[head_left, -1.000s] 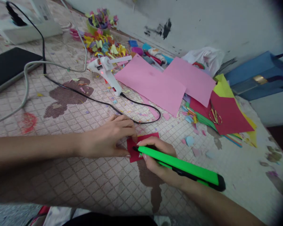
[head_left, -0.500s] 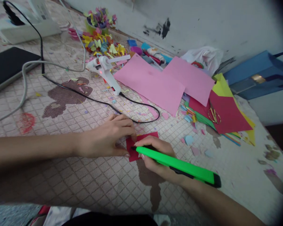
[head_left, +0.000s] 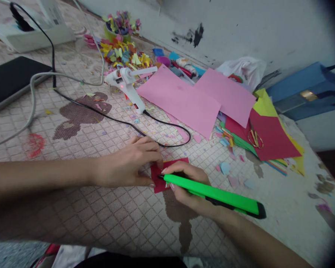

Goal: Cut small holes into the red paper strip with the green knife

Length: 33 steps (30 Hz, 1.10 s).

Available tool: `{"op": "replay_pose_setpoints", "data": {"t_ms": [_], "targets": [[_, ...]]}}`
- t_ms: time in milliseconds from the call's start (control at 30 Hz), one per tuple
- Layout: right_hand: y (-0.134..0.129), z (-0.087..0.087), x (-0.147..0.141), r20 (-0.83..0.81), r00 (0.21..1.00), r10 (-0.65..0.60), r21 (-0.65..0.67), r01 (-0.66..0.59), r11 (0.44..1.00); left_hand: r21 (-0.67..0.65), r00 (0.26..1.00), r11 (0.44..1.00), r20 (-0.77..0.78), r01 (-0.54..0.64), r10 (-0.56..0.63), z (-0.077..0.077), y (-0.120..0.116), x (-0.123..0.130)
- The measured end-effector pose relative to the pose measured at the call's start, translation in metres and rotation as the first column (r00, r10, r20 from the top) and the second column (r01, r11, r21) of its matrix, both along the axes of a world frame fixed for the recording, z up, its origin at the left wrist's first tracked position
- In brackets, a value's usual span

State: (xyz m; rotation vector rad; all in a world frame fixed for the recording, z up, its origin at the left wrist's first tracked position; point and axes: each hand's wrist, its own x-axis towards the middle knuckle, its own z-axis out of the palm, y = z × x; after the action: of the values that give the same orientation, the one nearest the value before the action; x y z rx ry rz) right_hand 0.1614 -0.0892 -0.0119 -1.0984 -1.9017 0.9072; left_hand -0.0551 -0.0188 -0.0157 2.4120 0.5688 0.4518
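A small piece of red paper (head_left: 175, 163) lies flat on the patterned tablecloth, partly covered by both hands. My left hand (head_left: 136, 162) holds it down from the left, with its fingers bent and the thumb near the lower edge. In my right hand (head_left: 190, 184) is a long, bright green utility knife (head_left: 217, 192) with a dark, narrow tip and a black end cap. I grip it like a pen, close to the front. Its tip is over the red paper, just right of my left thumb; whether it touches is hard to see.
Beyond my hands lie a white glue gun (head_left: 132, 95), its black cord (head_left: 123, 121) and pink sheets (head_left: 181, 100). Gold-handled scissors (head_left: 255, 137) rest on a red sheet (head_left: 279, 139). Paper scraps (head_left: 123, 52), a power strip (head_left: 36, 39), a dark flat device (head_left: 15, 80) and a blue bag (head_left: 309, 89) surround them.
The whole view has shifted slightly. Both hands, the red paper and the green utility knife keep almost the same places relative to each other.
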Motion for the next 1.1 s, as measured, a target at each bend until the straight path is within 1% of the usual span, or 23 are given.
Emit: {"op": "replay_pose_setpoints", "data": {"t_ms": [200,333,600,700,867,1033,1100], "targets": [[0.0002,-0.0022,0.001,0.005,1.0,0.005,0.01,-0.005,1.0,0.008,1.0,1.0,0.005,0.004,-0.004,-0.001,0.0002,-0.0002],[-0.0007,-0.0037,0.0011,-0.004,1.0,-0.008,-0.007,0.007,1.0,0.006,1.0,1.0,0.007,-0.003,0.003,-0.0013,-0.0006,-0.0007],[-0.0006,0.0025,-0.0003,0.019,1.0,-0.008,-0.014,0.008,1.0,-0.004,1.0,1.0,0.001,-0.004,0.004,-0.0011,0.0008,0.0008],[-0.0013,0.0018,-0.0006,0.021,1.0,-0.012,-0.009,0.012,1.0,0.002,1.0,1.0,-0.001,0.001,-0.001,-0.0023,0.0008,0.0005],[-0.0011,-0.001,-0.0027,0.024,0.999,-0.047,0.003,0.047,0.999,0.008,1.0,1.0,0.01,-0.003,0.003,-0.0038,0.0005,-0.0011],[0.0001,0.0007,-0.004,0.015,0.999,-0.042,-0.026,0.043,0.999,-0.01,1.0,1.0,-0.002,-0.012,0.012,-0.0036,-0.0001,-0.0011],[-0.0002,0.0023,-0.0032,-0.017,0.997,-0.078,-0.054,0.077,0.996,-0.021,1.0,1.0,-0.007,-0.012,0.011,-0.0024,-0.0005,-0.0007]]}}
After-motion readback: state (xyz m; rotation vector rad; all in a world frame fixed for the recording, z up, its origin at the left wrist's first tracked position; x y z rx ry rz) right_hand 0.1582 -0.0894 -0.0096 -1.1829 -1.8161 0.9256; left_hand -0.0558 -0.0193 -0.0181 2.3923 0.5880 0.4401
